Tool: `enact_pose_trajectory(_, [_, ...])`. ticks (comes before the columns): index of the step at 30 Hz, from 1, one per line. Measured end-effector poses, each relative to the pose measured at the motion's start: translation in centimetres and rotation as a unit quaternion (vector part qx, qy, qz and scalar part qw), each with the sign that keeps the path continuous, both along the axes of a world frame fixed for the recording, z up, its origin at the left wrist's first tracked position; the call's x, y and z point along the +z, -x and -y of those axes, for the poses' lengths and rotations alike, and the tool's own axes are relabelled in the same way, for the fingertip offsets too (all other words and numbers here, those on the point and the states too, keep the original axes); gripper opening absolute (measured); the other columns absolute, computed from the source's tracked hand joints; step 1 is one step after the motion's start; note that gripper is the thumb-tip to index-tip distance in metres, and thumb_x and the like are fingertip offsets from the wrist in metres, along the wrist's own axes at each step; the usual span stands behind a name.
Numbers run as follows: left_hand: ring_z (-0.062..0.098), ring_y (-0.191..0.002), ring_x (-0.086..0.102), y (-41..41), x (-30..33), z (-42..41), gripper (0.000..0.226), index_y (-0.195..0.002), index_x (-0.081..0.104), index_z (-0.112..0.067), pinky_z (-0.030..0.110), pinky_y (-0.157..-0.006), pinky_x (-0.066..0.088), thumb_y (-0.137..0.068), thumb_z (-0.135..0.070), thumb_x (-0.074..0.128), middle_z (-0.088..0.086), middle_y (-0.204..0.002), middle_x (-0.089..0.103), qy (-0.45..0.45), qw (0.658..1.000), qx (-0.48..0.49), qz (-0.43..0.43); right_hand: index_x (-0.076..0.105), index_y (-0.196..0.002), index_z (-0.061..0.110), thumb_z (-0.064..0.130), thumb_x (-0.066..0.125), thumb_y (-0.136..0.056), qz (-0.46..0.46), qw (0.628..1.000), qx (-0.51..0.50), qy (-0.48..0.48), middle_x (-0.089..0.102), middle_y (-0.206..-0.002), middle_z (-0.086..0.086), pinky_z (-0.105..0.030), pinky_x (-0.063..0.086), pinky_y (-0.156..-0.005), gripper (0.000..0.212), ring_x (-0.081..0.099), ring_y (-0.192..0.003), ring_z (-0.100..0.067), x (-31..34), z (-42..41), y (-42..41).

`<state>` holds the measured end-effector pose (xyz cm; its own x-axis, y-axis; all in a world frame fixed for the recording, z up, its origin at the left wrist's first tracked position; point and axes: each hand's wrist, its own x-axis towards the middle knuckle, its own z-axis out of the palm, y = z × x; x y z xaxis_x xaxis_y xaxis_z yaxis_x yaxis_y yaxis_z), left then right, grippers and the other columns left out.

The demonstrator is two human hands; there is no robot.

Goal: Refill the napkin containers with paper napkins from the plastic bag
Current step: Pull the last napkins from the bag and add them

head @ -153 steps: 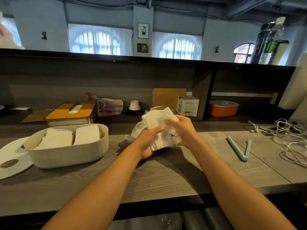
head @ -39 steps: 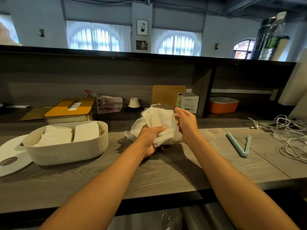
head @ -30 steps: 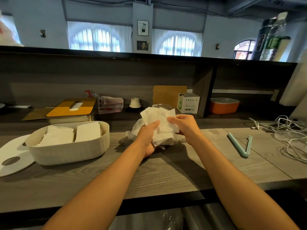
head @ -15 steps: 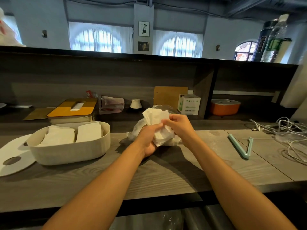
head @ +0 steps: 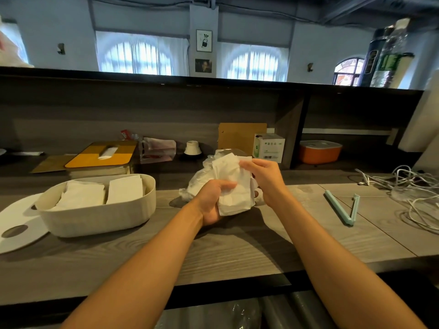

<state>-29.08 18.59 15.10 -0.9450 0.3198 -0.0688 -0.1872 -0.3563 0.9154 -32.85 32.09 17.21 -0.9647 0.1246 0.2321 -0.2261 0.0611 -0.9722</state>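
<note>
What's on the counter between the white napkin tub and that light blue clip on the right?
In the head view, between the napkin tub and blue clip: both hands gripping a napkin stack, with the clear plastic bag behind.

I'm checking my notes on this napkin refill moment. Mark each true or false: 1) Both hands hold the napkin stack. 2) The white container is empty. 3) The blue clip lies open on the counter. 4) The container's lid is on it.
1) True: the left hand grips the napkin stack and the right hand pinches its top.
2) False: the white container already holds napkins.
3) True: the blue clip lies open.
4) False: the lid lies on the counter beside it.
</note>
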Motion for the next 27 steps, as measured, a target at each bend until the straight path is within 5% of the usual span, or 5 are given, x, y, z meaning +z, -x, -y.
enact_pose_trajectory(8, [0.033, -0.090, 0.072, 0.2, -0.1, 0.2, 0.018, -0.113, 0.058, -0.013, 0.049, -0.091, 0.054, -0.100, -0.017, 0.046, 0.020, -0.098, 0.075, -0.054, 0.997, 0.026, 0.039, 0.064, -0.080, 0.023, 0.027, 0.065, -0.093, -0.061, 0.979, -0.132, 0.141, 0.063, -0.091, 0.002, -0.027, 0.056, -0.061, 0.013, 0.061, -0.090, -0.017, 0.6, -1.3, -0.3])
enact_pose_trajectory(11, [0.032, -0.095, 0.069, 0.6, -0.1, 0.4, 0.034, -0.113, 0.063, -0.015, 0.046, -0.087, 0.053, -0.103, -0.039, 0.042, 0.015, -0.096, 0.076, -0.087, 0.994, 0.056, 0.035, 0.063, -0.090, 0.026, 0.029, 0.063, -0.094, -0.071, 0.972, -0.059, 0.216, 0.065, -0.100, 0.000, -0.029, 0.060, -0.065, 0.005, 0.065, -0.091, -0.019, 1.4, -1.6, -1.0])
enact_pose_trajectory(16, [0.035, -0.106, 0.066, 1.1, -0.5, 0.4, 0.063, -0.123, 0.065, -0.019, 0.051, -0.096, 0.049, -0.098, -0.065, 0.030, 0.017, -0.116, 0.071, -0.116, 0.992, 0.034, 0.032, 0.070, -0.085, 0.017, 0.026, 0.065, -0.093, -0.058, 0.997, 0.024, -0.038, 0.066, -0.090, -0.005, -0.030, 0.053, -0.072, 0.012, 0.062, -0.086, -0.022, 0.4, 0.6, -0.9])
enact_pose_trajectory(23, [0.034, -0.098, 0.069, 0.4, -0.1, 0.1, 0.016, -0.108, 0.062, -0.011, 0.052, -0.097, 0.052, -0.099, -0.006, 0.050, 0.015, -0.093, 0.075, 0.012, 0.999, 0.032, -0.007, 0.070, -0.112, 0.018, 0.027, 0.062, -0.095, -0.063, 0.996, 0.009, -0.070, 0.066, -0.100, 0.007, -0.013, 0.047, -0.066, 0.021, 0.059, -0.089, -0.005, -0.2, 0.6, -0.1])
enact_pose_trajectory(27, [0.036, -0.105, 0.068, 0.1, 0.1, 0.8, 0.028, -0.117, 0.058, -0.018, 0.054, -0.102, 0.048, -0.094, -0.004, 0.052, 0.015, -0.109, 0.073, 0.049, 0.997, -0.051, -0.031, 0.066, -0.116, 0.015, 0.045, 0.062, -0.091, 0.037, 0.999, 0.026, -0.022, 0.063, -0.114, -0.001, -0.033, 0.051, -0.087, 0.039, 0.058, -0.098, -0.015, 0.5, -0.3, 0.2])
